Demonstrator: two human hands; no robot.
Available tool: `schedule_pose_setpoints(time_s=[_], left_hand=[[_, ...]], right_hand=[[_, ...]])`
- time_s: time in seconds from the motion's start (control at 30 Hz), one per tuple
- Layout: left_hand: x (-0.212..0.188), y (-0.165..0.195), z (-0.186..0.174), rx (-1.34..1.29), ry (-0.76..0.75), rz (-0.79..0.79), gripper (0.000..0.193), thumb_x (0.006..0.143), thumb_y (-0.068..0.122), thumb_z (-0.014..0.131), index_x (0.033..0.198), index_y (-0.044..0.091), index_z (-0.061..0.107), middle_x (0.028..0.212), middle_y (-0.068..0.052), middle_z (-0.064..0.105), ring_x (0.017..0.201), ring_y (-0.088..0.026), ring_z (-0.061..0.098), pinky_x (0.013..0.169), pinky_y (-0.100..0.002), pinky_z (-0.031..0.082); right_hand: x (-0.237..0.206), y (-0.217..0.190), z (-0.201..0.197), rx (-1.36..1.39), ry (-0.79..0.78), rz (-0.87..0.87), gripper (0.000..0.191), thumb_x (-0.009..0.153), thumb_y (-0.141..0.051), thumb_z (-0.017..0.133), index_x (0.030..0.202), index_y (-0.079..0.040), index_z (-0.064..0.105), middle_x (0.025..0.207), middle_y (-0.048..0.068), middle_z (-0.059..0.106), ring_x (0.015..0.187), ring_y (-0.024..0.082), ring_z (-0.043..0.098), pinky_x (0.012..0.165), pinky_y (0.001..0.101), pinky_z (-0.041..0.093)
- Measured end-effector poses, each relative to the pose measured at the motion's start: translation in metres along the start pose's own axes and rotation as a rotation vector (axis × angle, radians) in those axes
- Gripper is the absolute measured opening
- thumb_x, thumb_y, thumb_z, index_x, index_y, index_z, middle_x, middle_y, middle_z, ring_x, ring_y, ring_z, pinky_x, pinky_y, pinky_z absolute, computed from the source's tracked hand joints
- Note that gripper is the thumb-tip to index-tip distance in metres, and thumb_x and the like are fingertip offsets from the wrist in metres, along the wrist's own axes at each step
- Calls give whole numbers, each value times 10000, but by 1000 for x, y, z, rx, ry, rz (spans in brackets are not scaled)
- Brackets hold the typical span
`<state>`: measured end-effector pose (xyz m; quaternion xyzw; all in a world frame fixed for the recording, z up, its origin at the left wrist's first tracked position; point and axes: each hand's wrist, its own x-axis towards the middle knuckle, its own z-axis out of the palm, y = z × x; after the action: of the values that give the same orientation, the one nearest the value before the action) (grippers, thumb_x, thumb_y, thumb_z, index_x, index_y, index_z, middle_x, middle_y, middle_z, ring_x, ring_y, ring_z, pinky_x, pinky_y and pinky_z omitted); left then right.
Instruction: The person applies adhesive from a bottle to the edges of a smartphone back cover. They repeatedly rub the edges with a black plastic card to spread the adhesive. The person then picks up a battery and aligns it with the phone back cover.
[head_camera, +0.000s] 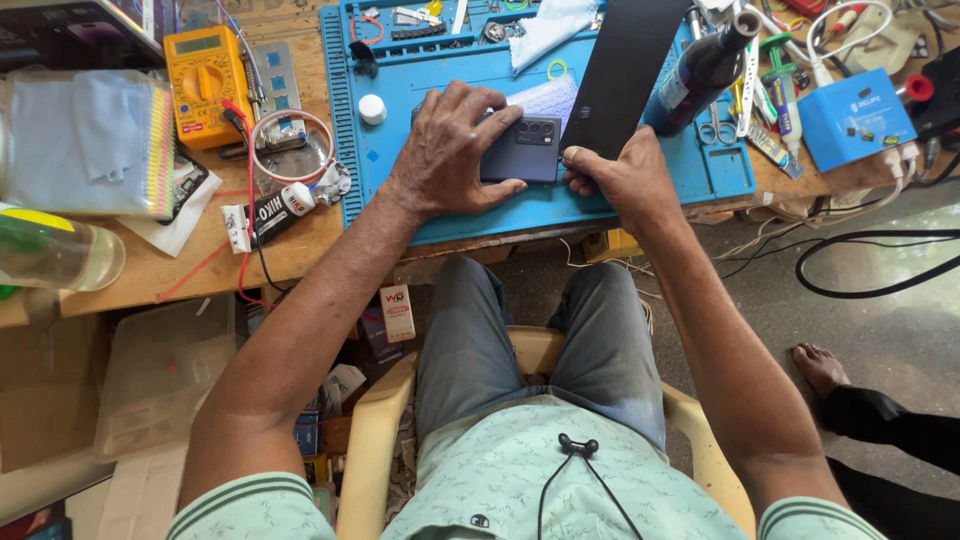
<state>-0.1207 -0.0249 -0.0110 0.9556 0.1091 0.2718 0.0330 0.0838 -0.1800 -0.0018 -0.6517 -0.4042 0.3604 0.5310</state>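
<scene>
Phone (520, 150) back-up on blue mat (400, 190) | left hand (450, 150) pressed flat, pinning it | right hand (625, 180) pinching black panel (625, 70) edge | advise: firm hold, peel slowly, low angle.

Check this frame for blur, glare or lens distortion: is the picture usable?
Head view: sharp and evenly daylit, soft shadows only; left hand and right hand on the phone read crisply; wide-angle bending curves the blue mat edges; slight glare on the floor.
</scene>
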Motion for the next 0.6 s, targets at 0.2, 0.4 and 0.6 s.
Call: schedule_pose_setpoints(time_s=[0.2,0.4,0.6], left_hand=[[0,0,-3,-16,19,-3,804,728,521,925,1312,32,669,1254,-131,611,1166,-294,551,951,-476,471],[-1,0,-4,0,26,-10,796,726,508,927,1301,22,667,1241,-132,612,1149,-299,556,931,-472,471],[-1,3,-6,7,22,-34,794,720,498,930,1301,25,668,1242,-128,613,1145,-297,559,927,-472,475]], right_hand=[[-6,-1,1,-14,-17,-7,132,913,-85,762,911,41,719,751,90,721,608,108,680,540,219,544],[-10,-4,3,-84,-30,-21,147,914,-97,761,922,46,727,752,92,728,606,106,676,545,224,547],[-13,-7,2,-163,-47,-32,142,914,-104,751,910,37,738,733,90,726,597,106,667,550,232,548]])
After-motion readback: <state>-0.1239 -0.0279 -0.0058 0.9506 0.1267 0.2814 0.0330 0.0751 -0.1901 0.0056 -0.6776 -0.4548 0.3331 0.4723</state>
